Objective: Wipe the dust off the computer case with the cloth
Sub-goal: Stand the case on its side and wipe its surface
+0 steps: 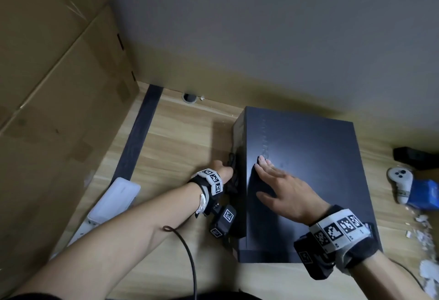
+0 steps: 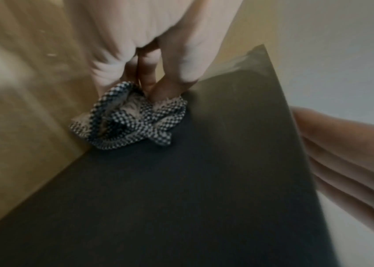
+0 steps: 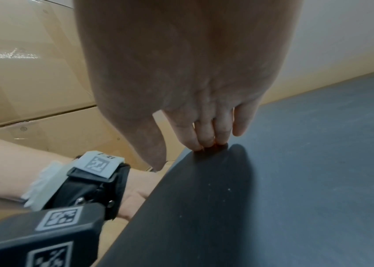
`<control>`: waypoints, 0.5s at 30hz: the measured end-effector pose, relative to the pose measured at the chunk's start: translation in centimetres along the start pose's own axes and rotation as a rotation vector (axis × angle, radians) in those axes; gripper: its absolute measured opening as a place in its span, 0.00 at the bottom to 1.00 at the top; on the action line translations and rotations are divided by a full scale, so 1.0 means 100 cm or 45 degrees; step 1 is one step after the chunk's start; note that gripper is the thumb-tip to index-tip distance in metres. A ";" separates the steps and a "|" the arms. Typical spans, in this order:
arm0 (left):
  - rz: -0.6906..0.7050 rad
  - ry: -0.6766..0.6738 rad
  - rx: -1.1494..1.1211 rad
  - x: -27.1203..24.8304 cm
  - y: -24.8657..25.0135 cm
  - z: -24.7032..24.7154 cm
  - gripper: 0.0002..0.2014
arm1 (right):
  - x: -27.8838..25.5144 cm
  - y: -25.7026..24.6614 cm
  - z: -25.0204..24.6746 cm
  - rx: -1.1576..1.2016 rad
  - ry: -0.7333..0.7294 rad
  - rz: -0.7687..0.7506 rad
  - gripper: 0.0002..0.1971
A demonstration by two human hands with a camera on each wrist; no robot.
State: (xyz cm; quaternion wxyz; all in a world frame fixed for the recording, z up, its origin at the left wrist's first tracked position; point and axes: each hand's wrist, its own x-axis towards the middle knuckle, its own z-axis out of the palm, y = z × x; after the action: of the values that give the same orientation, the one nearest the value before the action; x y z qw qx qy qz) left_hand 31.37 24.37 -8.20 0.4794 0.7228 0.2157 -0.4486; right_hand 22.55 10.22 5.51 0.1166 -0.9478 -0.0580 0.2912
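Head view: the black computer case (image 1: 301,176) sits on the wooden surface (image 1: 171,138). The left hand (image 2: 149,59) grips the checked cloth (image 2: 131,117) against its left side. The right hand (image 1: 285,192) lies flat on top, fingers straight.

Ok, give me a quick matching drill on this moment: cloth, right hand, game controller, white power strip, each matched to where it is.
Things:
1. cloth
2. right hand
3. game controller
4. power strip

Places:
A. flat on top of the computer case
B. on the desk, right of the case
C. on the desk, left of the case
D. bunched in the left hand against the case's left side

Pairs: 1-D, 2-A, 3-B, 4-C
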 end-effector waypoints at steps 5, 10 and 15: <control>-0.085 -0.101 -0.022 -0.016 -0.046 0.006 0.17 | 0.000 -0.003 -0.002 -0.006 0.017 0.007 0.37; 0.043 -0.079 0.002 -0.062 -0.055 0.010 0.25 | -0.002 -0.009 -0.009 0.025 0.003 0.040 0.36; 0.333 0.032 -0.130 -0.073 -0.027 0.008 0.09 | 0.007 -0.011 -0.034 0.016 -0.135 0.126 0.25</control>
State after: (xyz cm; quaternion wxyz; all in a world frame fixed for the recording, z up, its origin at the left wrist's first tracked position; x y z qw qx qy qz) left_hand 25.34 25.72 -3.45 0.5672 0.7249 0.1481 -0.3617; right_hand 25.00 10.79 8.20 0.1048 -0.9320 -0.0155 0.3467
